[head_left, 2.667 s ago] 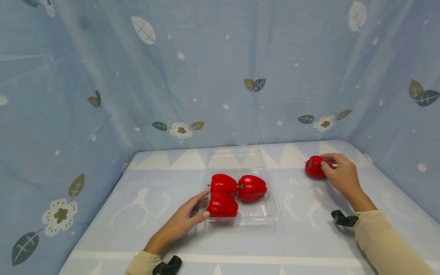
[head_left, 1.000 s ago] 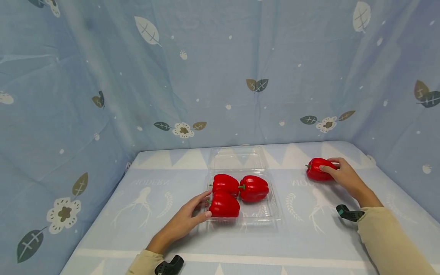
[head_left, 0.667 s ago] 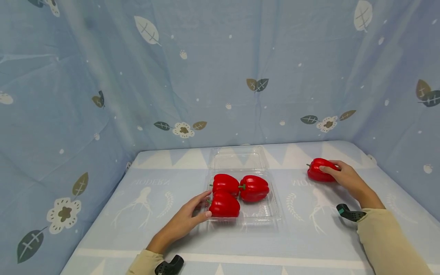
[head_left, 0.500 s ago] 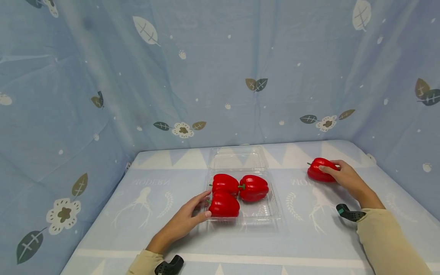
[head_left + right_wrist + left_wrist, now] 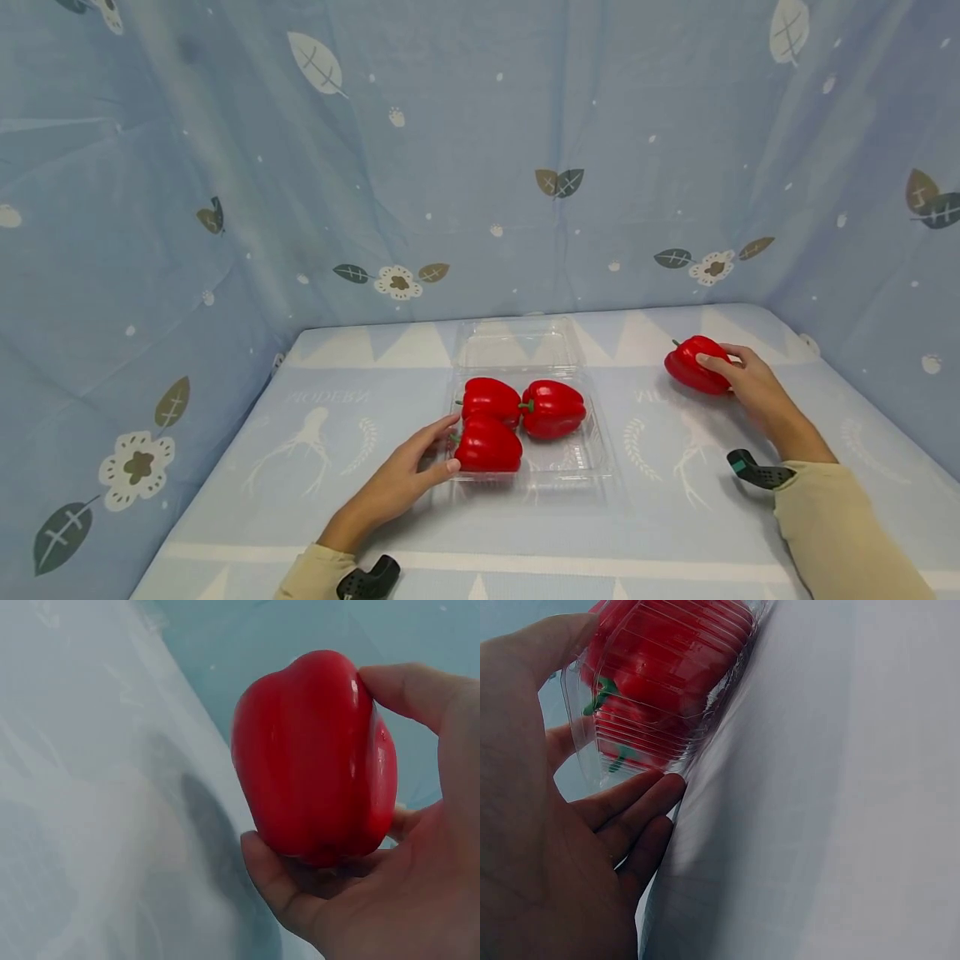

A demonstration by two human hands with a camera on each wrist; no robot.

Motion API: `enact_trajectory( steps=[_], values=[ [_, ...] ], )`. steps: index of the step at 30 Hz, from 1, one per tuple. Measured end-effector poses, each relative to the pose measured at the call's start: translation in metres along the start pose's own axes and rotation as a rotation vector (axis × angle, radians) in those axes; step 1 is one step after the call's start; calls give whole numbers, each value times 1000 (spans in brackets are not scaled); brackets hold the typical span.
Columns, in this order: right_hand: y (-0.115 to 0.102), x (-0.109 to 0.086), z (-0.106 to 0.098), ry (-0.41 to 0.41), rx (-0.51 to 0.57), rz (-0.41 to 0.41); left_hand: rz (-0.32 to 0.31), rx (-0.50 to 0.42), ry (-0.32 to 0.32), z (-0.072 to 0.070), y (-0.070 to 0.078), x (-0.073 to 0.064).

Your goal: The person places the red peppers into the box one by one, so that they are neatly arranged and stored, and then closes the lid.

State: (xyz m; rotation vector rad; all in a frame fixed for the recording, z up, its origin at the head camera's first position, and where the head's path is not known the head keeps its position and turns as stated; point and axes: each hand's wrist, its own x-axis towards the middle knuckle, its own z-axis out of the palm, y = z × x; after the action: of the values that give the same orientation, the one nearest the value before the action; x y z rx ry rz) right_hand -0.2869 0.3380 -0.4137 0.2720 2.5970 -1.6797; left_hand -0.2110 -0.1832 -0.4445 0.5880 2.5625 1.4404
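In the head view my right hand (image 5: pixel 752 385) grips a red bell pepper (image 5: pixel 697 364) at the table's far right. Its thumb presses one side and fingers reach beneath; the pepper (image 5: pixel 311 757) is tilted, with its shadow apart from it on the cloth. My left hand (image 5: pixel 401 475) touches the left front corner of a clear plastic clamshell container (image 5: pixel 555 467), fingers fairly straight and spread. Inside are three more red bell peppers: one at back left (image 5: pixel 491 398), one at right (image 5: pixel 553 410), one in front (image 5: pixel 489 445). In the left wrist view my thumb lies at the container's rim (image 5: pixel 574 712).
The container's lid (image 5: pixel 517 343) lies folded back behind it. A pale patterned cloth (image 5: pixel 315 450) covers the table. Blue patterned curtains (image 5: pixel 465 167) enclose the back and sides. Black wrist devices (image 5: pixel 757 471) sit at both sleeves.
My right hand has shifted its hold further round the bell pepper and raised it slightly, tilting the stem end upward. My left hand and the container stay in place.
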Motion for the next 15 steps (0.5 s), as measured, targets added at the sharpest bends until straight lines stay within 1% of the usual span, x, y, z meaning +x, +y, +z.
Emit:
enact_trajectory(
  steps=[4, 7, 15],
  values=[
    [-1, -3, 4, -43, 64, -21, -8, -3, -1, 0, 1, 0],
    [-1, -4, 6, -64, 102, -21, -12, -4, 0, 0, 1, -1],
    [-2, -2, 12, -103, 151, -44, -16, 5, 3, 0, 1, 0]
  ],
)
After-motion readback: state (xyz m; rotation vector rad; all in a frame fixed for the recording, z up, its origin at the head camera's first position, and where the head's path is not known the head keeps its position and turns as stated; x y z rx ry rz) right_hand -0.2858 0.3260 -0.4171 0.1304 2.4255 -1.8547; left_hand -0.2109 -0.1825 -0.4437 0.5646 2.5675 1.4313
